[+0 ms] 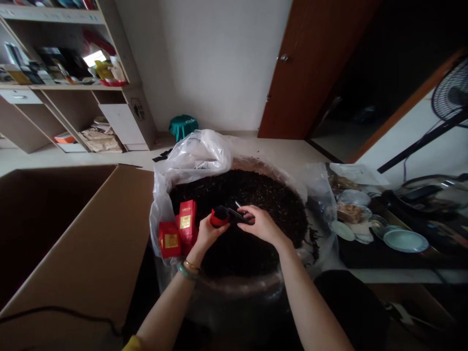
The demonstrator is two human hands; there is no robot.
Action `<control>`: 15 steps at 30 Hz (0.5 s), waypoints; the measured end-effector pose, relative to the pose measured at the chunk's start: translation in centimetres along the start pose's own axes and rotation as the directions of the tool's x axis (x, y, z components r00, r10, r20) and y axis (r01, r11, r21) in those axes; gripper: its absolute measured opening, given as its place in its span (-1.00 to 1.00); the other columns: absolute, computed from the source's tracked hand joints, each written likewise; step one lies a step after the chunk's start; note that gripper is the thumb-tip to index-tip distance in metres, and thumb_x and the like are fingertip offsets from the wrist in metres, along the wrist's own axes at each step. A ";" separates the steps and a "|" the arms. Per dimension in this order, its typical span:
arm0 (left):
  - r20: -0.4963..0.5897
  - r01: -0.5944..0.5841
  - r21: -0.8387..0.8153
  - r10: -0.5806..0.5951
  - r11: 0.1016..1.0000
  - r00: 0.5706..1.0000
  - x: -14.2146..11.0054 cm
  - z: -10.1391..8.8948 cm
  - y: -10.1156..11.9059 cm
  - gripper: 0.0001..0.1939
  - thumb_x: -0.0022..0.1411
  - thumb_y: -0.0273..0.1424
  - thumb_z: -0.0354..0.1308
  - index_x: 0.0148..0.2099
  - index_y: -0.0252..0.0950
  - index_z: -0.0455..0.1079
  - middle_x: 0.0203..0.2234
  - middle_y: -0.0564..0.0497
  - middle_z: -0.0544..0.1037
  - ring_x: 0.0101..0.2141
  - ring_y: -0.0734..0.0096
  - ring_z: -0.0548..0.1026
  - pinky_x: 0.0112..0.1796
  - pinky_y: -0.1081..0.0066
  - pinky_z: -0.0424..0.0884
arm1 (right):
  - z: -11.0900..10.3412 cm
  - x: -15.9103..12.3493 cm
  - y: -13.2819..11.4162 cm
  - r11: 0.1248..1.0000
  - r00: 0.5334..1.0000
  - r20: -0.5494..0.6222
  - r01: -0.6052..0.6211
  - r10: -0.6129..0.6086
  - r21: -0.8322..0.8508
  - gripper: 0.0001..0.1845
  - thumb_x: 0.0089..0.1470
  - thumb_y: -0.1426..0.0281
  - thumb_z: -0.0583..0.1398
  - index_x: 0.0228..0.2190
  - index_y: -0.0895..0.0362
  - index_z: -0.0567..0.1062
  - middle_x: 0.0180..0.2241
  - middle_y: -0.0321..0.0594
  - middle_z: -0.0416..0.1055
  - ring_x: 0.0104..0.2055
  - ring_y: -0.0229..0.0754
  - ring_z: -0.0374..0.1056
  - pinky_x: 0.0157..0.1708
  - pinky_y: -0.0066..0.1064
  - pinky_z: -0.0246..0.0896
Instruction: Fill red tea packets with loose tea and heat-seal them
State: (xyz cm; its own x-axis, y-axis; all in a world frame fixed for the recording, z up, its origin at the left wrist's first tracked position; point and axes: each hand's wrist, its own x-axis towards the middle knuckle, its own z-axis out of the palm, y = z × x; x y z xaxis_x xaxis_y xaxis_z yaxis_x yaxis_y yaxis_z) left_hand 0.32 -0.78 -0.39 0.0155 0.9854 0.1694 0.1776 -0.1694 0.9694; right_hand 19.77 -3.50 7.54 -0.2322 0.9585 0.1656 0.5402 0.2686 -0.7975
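My left hand is closed round a small red packet, whose open mouth faces up and looks dark inside. Between the fingers of my right hand is a small scoop with a shiny edge, its tip close to the packet's mouth. Below both hands lies a wide heap of dark, dry, leaf-like pieces, in a round container lined with clear plastic. Beside my left hand, red packets with gold labels, one standing and one lower, rest at the heap's left edge.
A large open cardboard box stands at the left. On the right, a dark table carries a pale dish and plastic tubs. Behind are a shelf unit, a green bin and a brown door.
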 end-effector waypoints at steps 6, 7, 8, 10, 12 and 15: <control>0.198 0.049 -0.110 -0.027 0.993 0.980 -0.5 0.0 0.6 -0.56 -0.21 -0.24 0.41 -0.29 -0.43 0.48 -0.53 0.02 0.54 -0.53 0.47 0.41 -0.45 0.50 0.36 | 1.1 1.2 -2.9 0.970 0.991 0.049 0.130 -0.123 -0.207 -0.75 -0.05 0.38 0.31 -0.24 0.06 0.52 -0.21 -0.20 0.44 -0.18 -0.16 0.38 -0.15 -0.32 0.26; 0.241 0.072 -0.124 -0.041 0.990 0.970 -0.5 0.0 0.9 -0.55 -0.21 -0.24 0.41 -0.29 -0.44 0.48 -0.54 0.03 0.53 -0.53 0.48 0.40 -0.46 0.51 0.35 | 1.1 1.5 -3.0 0.964 0.995 0.066 0.093 -0.079 -0.249 -0.87 -0.03 0.38 0.30 -0.35 0.09 0.52 -0.33 -0.23 0.44 -0.29 -0.19 0.38 -0.22 -0.35 0.26; 0.275 0.093 -0.138 -0.052 0.986 0.960 -0.6 0.0 1.2 -0.54 -0.20 -0.24 0.41 -0.27 -0.44 0.48 -0.54 0.03 0.53 -0.53 0.49 0.40 -0.47 0.52 0.34 | 1.2 1.7 -3.0 0.959 0.996 0.078 0.067 -0.047 -0.276 -0.93 -0.01 0.38 0.28 -0.46 0.12 0.50 -0.43 -0.26 0.42 -0.37 -0.22 0.35 -0.30 -0.38 0.23; 0.307 0.119 -0.162 -0.064 0.980 0.949 -0.7 -0.2 1.8 -0.54 -0.16 -0.20 0.39 -0.26 -0.43 0.47 -0.52 0.03 0.53 -0.52 0.50 0.40 -0.46 0.53 0.32 | 1.4 2.1 -2.6 0.957 0.994 0.107 0.063 -0.034 -0.283 -0.79 0.03 0.39 0.25 -0.60 0.14 0.44 -0.53 -0.31 0.35 -0.47 -0.28 0.27 -0.40 -0.43 0.15; 0.290 0.136 -0.181 -0.079 0.974 0.954 -0.6 -0.3 2.4 -0.58 -0.06 -0.15 0.32 -0.28 -0.41 0.47 -0.48 0.02 0.53 -0.48 0.48 0.42 -0.44 0.53 0.32 | 1.7 2.2 -2.0 0.967 0.992 0.121 0.075 -0.046 -0.244 -0.75 0.04 0.42 0.22 -0.63 0.14 0.41 -0.56 -0.34 0.32 -0.49 -0.30 0.24 -0.43 -0.46 0.10; 0.237 0.174 -0.238 -0.117 0.955 0.964 -0.4 -0.5 2.9 -0.57 -0.02 -0.09 0.27 -0.31 -0.39 0.47 -0.46 0.00 0.55 -0.44 0.42 0.45 -0.39 0.51 0.34 | 2.3 2.2 -1.2 0.986 0.997 0.074 0.028 -0.016 -0.165 -0.82 0.01 0.43 0.22 -0.60 0.13 0.44 -0.56 -0.35 0.35 -0.49 -0.29 0.26 -0.44 -0.47 0.11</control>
State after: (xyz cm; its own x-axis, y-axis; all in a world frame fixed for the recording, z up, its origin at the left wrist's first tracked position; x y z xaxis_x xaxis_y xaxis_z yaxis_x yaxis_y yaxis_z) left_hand 0.37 -1.71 2.38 0.2279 0.9736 0.0082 -0.0620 0.0061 0.9981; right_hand 16.78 -1.97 7.52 -0.3003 0.9443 0.1348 0.6593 0.3076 -0.6861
